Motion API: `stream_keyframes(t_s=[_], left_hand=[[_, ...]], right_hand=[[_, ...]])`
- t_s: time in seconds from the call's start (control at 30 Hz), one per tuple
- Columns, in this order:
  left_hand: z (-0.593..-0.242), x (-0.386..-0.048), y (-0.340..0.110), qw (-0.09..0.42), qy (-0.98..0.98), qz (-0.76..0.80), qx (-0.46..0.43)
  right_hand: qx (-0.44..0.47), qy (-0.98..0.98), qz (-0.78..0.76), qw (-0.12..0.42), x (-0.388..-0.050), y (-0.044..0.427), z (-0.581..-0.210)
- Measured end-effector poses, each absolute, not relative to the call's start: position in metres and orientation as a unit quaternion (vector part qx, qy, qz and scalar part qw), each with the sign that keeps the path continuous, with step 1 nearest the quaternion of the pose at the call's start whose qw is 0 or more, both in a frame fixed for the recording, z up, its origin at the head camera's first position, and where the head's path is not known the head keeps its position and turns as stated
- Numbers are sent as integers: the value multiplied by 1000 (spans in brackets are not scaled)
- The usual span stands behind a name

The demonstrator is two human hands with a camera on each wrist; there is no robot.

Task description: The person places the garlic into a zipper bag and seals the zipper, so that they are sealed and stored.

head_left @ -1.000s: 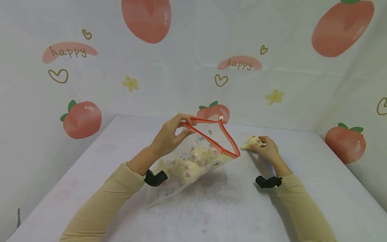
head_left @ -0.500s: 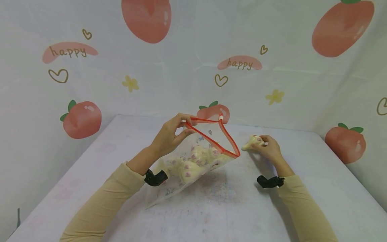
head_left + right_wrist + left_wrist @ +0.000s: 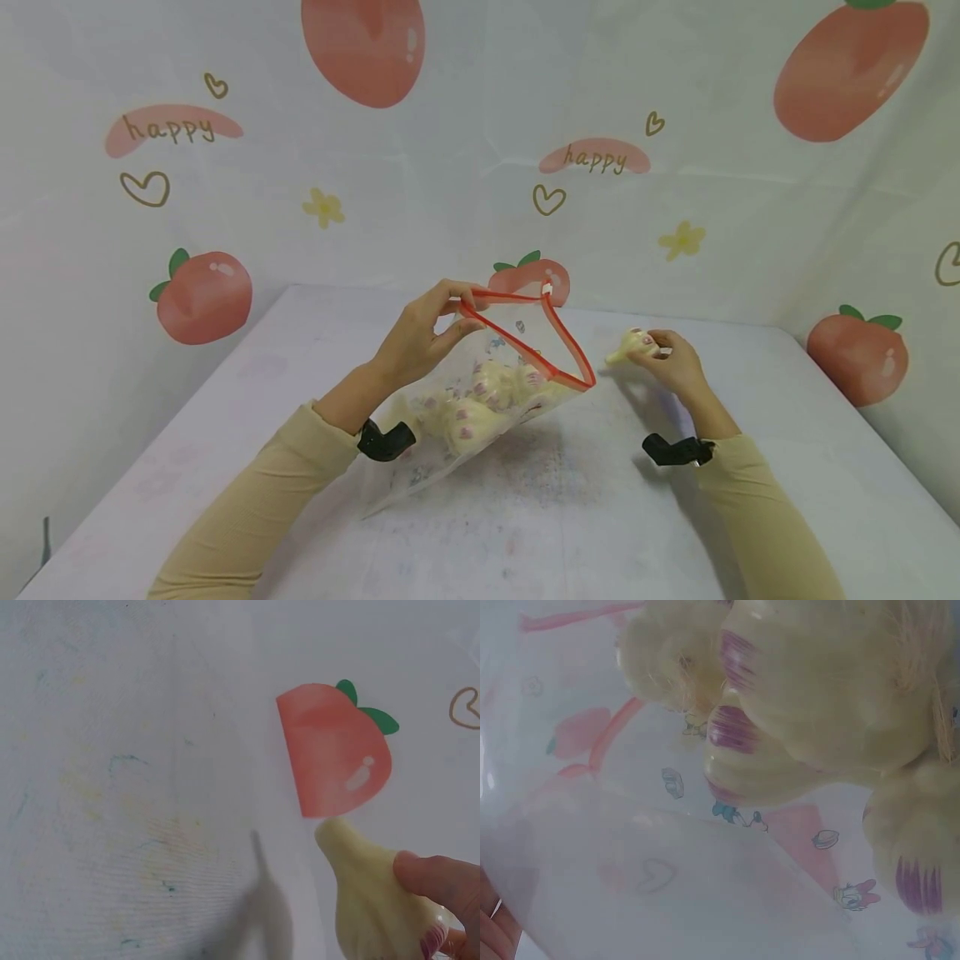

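Note:
A clear zip bag (image 3: pixel 450 475) with a red rim is tilted on the table, its mouth gaping toward the right. Several white garlic bulbs (image 3: pixel 471 425) with purple marks lie inside it; the left wrist view shows these garlic bulbs (image 3: pixel 825 690) close up through the plastic. My left hand (image 3: pixel 420 333) pinches the bag's rim at the upper left between thumb and fingers. To the right of the bag, my right hand (image 3: pixel 677 363) holds one garlic bulb (image 3: pixel 634 343) just above the table, its stem pointing left. In the right wrist view, the thumb presses on this garlic bulb (image 3: pixel 375 900).
The white table (image 3: pixel 600 533) has faint coloured smudges. Behind it hangs a white backdrop (image 3: pixel 450 192) printed with fruit, hearts and flowers. A small white slider (image 3: pixel 547 288) sits on the bag's red rim. Black camera mounts (image 3: pixel 386 440) are strapped to both wrists.
My right hand has lifted the garlic bulb slightly and shifted a little to the right. The left hand and the bag have hardly moved.

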State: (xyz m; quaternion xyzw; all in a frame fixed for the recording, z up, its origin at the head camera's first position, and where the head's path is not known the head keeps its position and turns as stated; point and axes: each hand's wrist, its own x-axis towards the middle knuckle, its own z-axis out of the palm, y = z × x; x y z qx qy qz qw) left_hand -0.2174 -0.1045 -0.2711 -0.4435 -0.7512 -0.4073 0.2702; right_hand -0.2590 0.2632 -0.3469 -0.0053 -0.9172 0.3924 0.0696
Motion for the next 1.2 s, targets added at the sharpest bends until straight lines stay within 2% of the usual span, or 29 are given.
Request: stream_keyframes(t_s=[1.2], left_hand=[[-267, -216, -105, 274, -743, -415, -447]], right_hand=[[11, -905, 421, 53, -250, 252, -322]])
